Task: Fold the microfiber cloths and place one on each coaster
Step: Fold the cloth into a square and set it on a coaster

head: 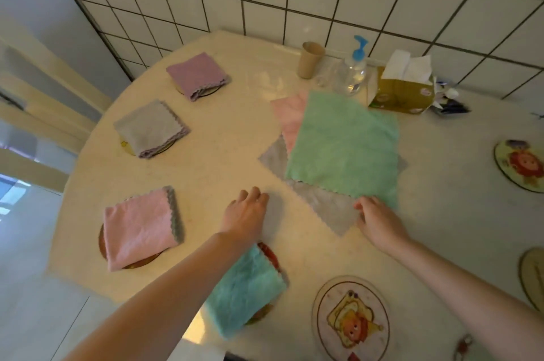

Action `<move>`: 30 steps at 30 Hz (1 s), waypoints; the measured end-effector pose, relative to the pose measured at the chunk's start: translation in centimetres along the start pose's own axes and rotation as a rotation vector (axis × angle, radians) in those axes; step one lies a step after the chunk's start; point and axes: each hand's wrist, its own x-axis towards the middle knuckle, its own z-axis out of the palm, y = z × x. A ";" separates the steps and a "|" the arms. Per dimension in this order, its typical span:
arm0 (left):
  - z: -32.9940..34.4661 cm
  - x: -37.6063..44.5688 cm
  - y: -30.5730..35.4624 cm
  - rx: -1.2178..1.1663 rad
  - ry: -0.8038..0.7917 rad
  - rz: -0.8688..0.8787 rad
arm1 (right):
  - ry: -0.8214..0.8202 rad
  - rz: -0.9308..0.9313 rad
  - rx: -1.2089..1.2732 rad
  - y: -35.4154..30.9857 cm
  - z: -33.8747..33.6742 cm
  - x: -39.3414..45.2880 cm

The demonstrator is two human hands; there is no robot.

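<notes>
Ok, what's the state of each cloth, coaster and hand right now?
Purple cloth: folded, on coaster.
Grey cloth: folded, on coaster.
Pink cloth: folded, on coaster.
Teal cloth: folded, on coaster.
Green cloth: unfolded, topping the flat pile.
Cartoon coaster: bare.
Flower coaster: bare.
Left hand: open, on table.
Right hand: touching the pile's near edge; grip unclear.
</notes>
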 end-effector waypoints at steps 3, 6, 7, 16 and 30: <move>0.5 4.0 3.3 0.017 0.082 0.160 | 0.042 -0.027 -0.143 3.8 -1.6 2.2; 1.0 7.5 5.8 0.016 0.177 0.304 | 0.003 -0.062 -0.312 6.1 -2.1 3.8; 1.1 8.6 6.5 0.018 0.176 0.320 | -0.021 -0.080 -0.337 6.7 -2.0 4.4; 2.0 13.0 9.6 0.145 0.138 0.261 | 0.083 -0.333 -0.288 10.3 -1.6 6.5; -0.9 15.9 7.5 -0.133 0.301 -0.100 | 0.192 -0.424 0.326 10.4 -9.1 10.5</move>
